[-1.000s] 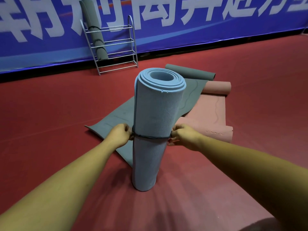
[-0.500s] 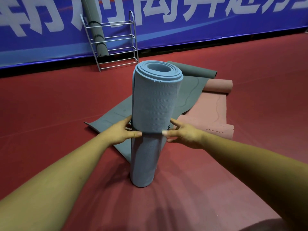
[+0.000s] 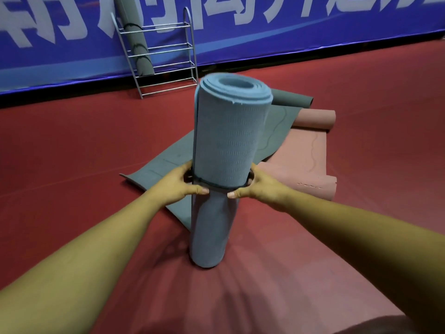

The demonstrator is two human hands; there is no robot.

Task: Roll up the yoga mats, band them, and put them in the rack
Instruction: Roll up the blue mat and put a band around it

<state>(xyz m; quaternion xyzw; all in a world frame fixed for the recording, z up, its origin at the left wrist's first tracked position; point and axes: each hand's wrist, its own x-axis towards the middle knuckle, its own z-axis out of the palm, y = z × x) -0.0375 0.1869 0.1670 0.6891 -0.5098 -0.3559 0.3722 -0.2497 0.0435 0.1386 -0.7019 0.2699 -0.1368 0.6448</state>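
Note:
A rolled light-blue yoga mat [image 3: 228,145] stands upright on the red floor in the middle of the view. A thin dark band [image 3: 218,187] circles it about halfway up. My left hand [image 3: 183,184] grips the mat and band from the left, and my right hand [image 3: 261,186] grips them from the right, thumbs on the near side. Behind it lie a partly unrolled grey mat [image 3: 166,169] and a partly unrolled pink mat [image 3: 305,155]. A metal rack [image 3: 168,54] leans at the far wall with one rolled grey mat [image 3: 140,49] in it.
A blue banner [image 3: 289,32] with white characters runs along the back wall. Red floor [image 3: 72,153] stretches between me and the rack. The far ends of the grey and pink mats are curled into rolls at the right.
My thumbs have closed round the near side of the mat at the band. The view has drifted so the rack sits lower and closer to centre.

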